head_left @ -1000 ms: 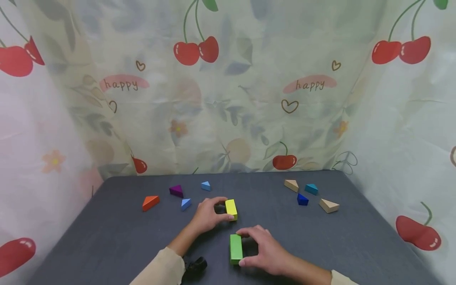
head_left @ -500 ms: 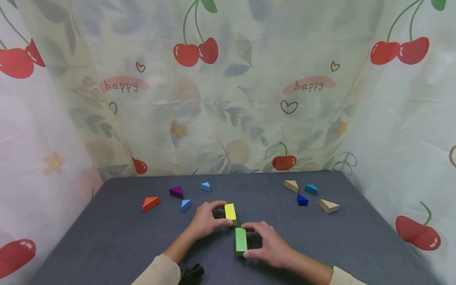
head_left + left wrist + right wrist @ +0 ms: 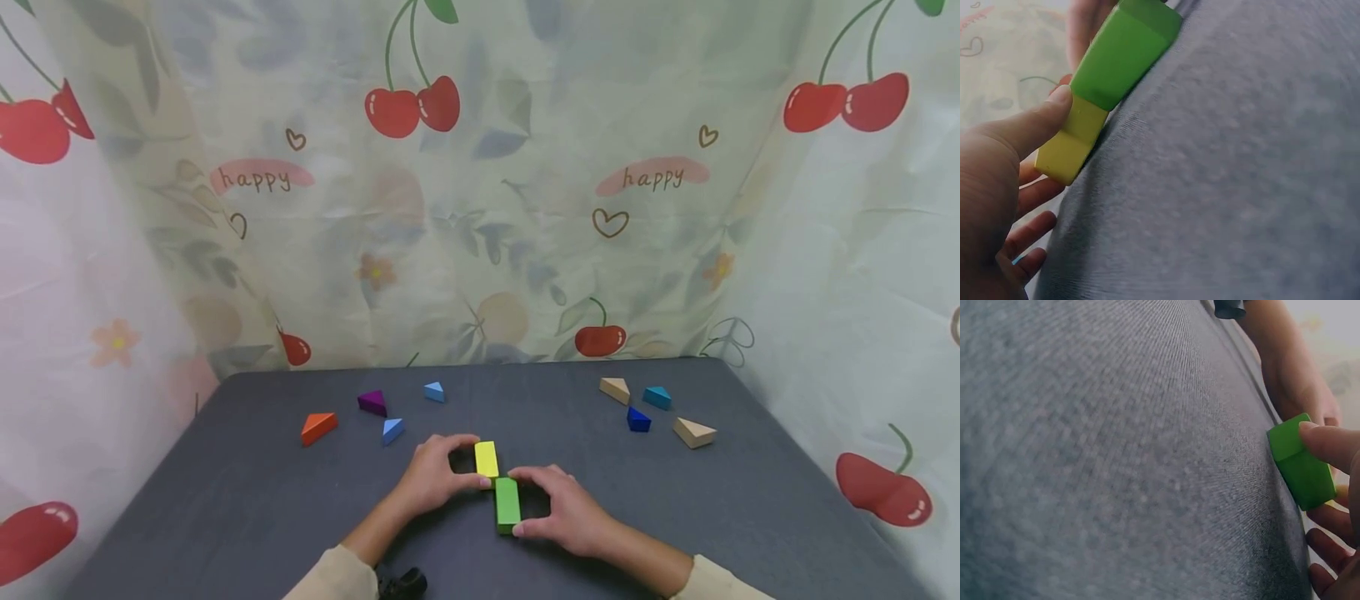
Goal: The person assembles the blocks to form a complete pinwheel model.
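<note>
Left hand (image 3: 435, 473) pinches yellow rectangular block (image 3: 486, 458), just beyond green rectangular block (image 3: 507, 500) and slightly left of it. Right hand (image 3: 566, 512) pinches green rectangular block by its ends. Blocks apparently touch; seam partly hidden. Step: likely butting blocks together; next move calls for sideways alignment, steady pinches.

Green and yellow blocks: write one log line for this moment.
left hand holds yellow block | right hand holds green block | green nearer, right of yellow

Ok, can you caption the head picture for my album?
Left fingers hold a yellow block, right fingers a green block, on a dark table.
</note>
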Tool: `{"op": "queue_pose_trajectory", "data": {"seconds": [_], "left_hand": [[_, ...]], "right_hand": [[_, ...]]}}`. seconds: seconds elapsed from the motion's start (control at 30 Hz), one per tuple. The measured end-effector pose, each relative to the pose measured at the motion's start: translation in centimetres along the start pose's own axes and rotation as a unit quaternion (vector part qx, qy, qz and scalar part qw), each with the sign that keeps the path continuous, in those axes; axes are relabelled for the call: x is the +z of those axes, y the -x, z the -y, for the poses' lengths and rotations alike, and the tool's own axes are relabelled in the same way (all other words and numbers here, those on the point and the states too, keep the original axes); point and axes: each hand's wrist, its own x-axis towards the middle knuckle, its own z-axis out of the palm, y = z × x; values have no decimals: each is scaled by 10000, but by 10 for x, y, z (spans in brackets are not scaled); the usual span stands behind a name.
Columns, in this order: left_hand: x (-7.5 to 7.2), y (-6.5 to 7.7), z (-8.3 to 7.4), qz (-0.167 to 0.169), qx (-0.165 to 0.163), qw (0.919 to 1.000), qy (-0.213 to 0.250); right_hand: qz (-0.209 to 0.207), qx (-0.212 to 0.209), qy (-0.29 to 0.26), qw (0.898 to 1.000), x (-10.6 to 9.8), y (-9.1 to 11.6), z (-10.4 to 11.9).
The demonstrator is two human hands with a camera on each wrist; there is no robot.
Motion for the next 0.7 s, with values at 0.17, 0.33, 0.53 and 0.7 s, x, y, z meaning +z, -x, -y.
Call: {"op": "queue_pose_trajectory", "data": {"seconds": [0.17, 0.33, 0.53, 0.7], "left_hand": [[1, 1, 1, 72, 31, 9999, -90], [-3, 3, 1, 336, -156, 9992, 143], [-7, 6, 0, 512, -339, 9971, 459], [-6, 6, 1, 420, -278, 9979, 411]], "right_hand": [[106, 176, 11, 9998, 0, 0, 0], [111, 204, 0, 9997, -1, 2, 0], [56, 210, -2, 9998, 1, 4, -1], [13, 32, -18, 10000, 3, 3, 0]]}}
